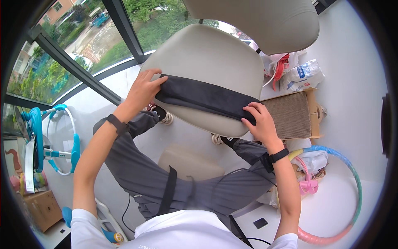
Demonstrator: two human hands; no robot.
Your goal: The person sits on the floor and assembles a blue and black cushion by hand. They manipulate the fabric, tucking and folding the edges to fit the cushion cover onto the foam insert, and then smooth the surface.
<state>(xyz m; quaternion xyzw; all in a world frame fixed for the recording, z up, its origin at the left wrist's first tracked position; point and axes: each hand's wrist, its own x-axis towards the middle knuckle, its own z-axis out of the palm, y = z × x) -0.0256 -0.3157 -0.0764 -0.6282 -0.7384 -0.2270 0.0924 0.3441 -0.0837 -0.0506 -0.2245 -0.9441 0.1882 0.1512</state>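
Note:
A long strip of folded black cloth [203, 96] lies slantwise across the light grey seat of a chair [203, 50]. My left hand [145, 90] holds its left end, with thumb and fingertips at the edge near the seat's left side. At the right end, my right hand [262, 124] has its fingers curled over the cloth, the thumb on the nearer side. Between the hands the strip looks flat, with a fold line running along its near edge. The undersides of the fingers are partly hidden.
A padded backrest [265, 25] rises at the far side. To the right are a cardboard box with a corrugated pad [288, 116], a white package [302, 76] and a coloured hoop [356, 182]. Blue-and-white ring-shaped equipment [62, 153] stands left by the windows. A dark strap [168, 191] lies over my lap.

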